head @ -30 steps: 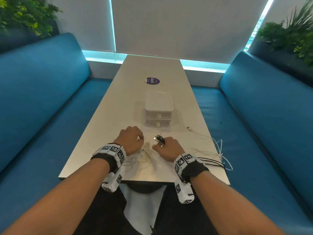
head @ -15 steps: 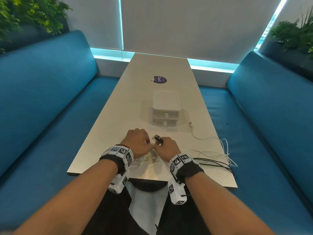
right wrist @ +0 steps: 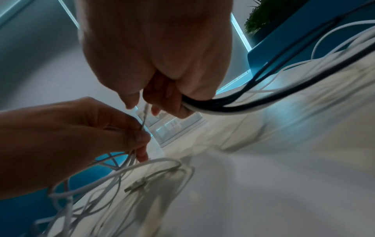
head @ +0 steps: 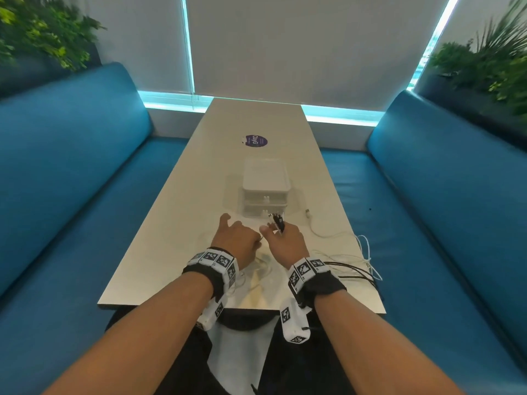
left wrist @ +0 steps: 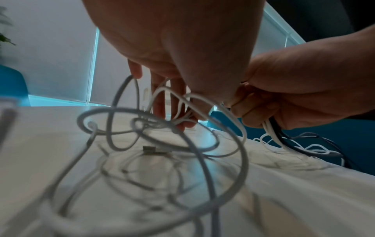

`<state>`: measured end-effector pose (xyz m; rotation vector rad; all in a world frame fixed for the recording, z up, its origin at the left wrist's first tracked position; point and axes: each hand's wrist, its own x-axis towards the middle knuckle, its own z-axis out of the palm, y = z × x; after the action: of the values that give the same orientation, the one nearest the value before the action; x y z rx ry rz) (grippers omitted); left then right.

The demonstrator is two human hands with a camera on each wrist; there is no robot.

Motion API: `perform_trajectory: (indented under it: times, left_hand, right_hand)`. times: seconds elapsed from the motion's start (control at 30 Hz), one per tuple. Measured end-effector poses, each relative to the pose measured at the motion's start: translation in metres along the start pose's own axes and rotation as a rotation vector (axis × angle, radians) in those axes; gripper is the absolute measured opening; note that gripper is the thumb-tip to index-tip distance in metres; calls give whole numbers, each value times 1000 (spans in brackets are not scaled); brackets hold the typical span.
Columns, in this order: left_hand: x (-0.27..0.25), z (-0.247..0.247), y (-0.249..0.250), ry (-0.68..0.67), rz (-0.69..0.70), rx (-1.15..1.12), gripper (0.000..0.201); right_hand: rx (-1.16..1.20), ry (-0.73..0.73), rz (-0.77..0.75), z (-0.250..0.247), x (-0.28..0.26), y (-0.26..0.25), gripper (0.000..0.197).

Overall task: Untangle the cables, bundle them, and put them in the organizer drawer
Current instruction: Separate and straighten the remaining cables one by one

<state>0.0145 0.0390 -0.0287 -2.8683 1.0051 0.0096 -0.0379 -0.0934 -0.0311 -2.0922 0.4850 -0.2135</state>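
A tangle of white cables (left wrist: 162,144) lies in loose loops on the near end of the white table (head: 176,223). My left hand (head: 241,235) pinches a thin white cable (right wrist: 144,121) between thumb and finger, its other fingers spread. Just to its right, my right hand (head: 282,238) grips a bunch of black and white cables (right wrist: 223,106); their dark plug ends (head: 278,220) stick up above the fist. The white two-drawer organizer (head: 265,183) stands right behind the hands with both drawers closed.
More black and white cable (head: 362,260) trails from my right hand across the table's right edge. A white lead with a USB plug (head: 308,213) lies beside the organizer. A purple sticker (head: 255,141) is farther back. Blue benches (head: 71,195) flank the table.
Both hands have come together and moved a little forward toward the organizer. The left hand's fingers have spread out from a fist while it keeps the thin white cable.
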Motion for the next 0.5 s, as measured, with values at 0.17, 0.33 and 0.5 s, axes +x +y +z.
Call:
perform_trajectory:
  times: [0.17, 0.33, 0.5]
  left_hand:
    - [0, 8, 9, 43, 13, -67, 27]
    - [-1, 11, 8, 6, 60, 80, 26]
    - [-3, 17, -16, -73, 45, 165, 25]
  right_hand:
    - [-50, -59, 19, 0, 0, 5, 31]
    - [-273, -51, -38, -4, 6, 18, 31]
    - [-359, 48, 68, -32, 16, 46, 31]
